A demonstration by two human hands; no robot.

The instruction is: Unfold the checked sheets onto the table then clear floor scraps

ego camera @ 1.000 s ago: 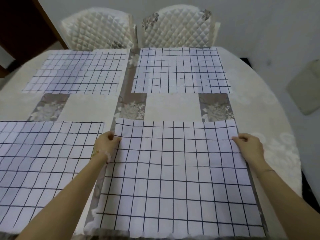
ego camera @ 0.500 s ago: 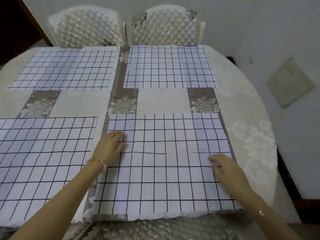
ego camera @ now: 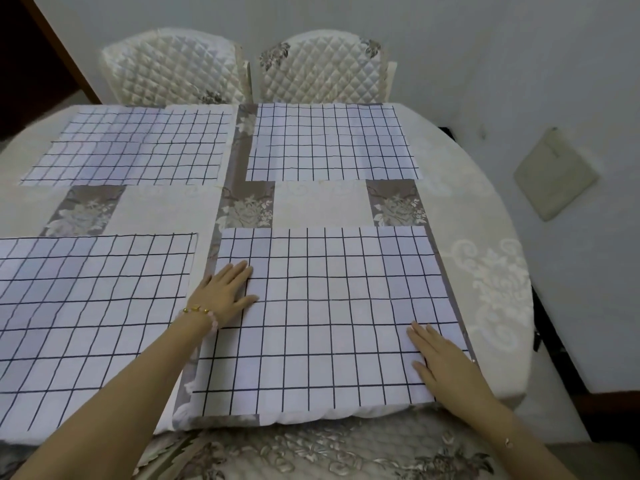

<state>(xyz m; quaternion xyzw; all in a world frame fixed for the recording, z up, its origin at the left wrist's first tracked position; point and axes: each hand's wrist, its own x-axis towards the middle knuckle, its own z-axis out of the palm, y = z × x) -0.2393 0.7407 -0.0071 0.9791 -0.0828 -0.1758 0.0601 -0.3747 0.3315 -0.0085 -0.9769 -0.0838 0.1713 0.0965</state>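
Note:
Several white sheets with a dark check lie unfolded and flat on the oval table [ego camera: 491, 209]. The near right sheet [ego camera: 329, 317] is the one under my hands. My left hand [ego camera: 225, 292] rests flat on its left edge, fingers spread. My right hand [ego camera: 446, 365] lies flat on its lower right corner, fingers apart. Neither hand grips the cloth. The near left sheet [ego camera: 86, 320], far left sheet [ego camera: 138, 143] and far right sheet [ego camera: 332, 140] lie apart from one another.
Two quilted white chairs [ego camera: 176, 67] [ego camera: 325, 64] stand at the table's far side. A flat pale cushion [ego camera: 554, 173] lies on the floor to the right. A floral chair seat [ego camera: 311, 452] is right below me. A dark doorway [ego camera: 31, 64] is at the far left.
Both hands slid down from the sheet's top corners toward me and flattened; the right one went furthest, to the lower right corner. My head drew back, showing the table's near edge.

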